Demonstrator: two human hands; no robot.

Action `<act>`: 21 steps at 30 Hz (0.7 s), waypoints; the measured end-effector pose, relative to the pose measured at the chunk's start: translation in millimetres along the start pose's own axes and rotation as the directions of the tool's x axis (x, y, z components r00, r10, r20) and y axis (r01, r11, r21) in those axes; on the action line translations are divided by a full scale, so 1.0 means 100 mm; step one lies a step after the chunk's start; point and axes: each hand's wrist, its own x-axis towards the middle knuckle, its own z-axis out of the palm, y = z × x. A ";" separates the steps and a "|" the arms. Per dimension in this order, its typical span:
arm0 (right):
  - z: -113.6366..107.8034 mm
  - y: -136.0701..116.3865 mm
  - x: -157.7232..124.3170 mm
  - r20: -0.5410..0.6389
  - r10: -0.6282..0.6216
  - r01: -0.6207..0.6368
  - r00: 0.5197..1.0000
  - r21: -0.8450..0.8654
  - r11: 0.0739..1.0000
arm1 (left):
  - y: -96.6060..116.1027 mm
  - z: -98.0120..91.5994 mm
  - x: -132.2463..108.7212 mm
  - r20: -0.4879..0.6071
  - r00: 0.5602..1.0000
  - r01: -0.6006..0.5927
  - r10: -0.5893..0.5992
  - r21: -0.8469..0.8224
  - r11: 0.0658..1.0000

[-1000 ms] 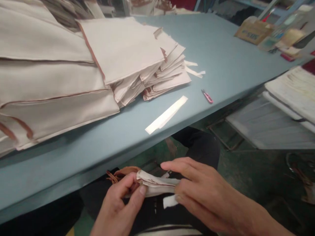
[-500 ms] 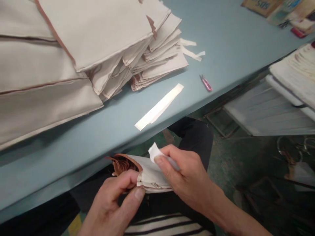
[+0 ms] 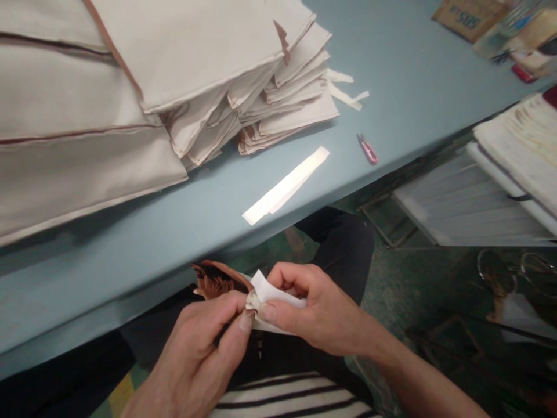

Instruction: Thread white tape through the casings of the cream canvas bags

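Left hand (image 3: 204, 342) pinched shut on folded cream fabric piece (image 3: 255, 302) with brown trim (image 3: 215, 278), right hand (image 3: 308, 310) closed on its white strip (image 3: 272, 292), both below the bench's near edge (image 3: 143, 296), fabric stack (image 3: 130, 98), paper strip (image 3: 287, 186) and pink snips (image 3: 368, 148) on the bench

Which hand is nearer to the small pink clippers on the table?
Right. The right hand is below the clippers, off the table edge; the left hand is farther left. Both grip the cloth.
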 end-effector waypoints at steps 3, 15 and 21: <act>-0.01 -0.02 0.02 0.066 0.044 -0.046 0.997 0.024 0.999 | -0.03 -0.01 -0.03 0.014 1.000 0.028 -0.028 -0.036 0.999; 0.10 -0.15 0.00 -0.030 -0.244 0.185 0.969 -0.566 0.803 | -0.12 -0.01 -0.13 0.024 0.998 0.068 -0.065 -0.170 0.983; 0.10 -0.32 -0.04 0.034 0.009 0.006 0.999 -0.411 0.912 | 0.07 -0.12 -0.06 0.104 0.994 0.031 -0.018 -0.122 0.992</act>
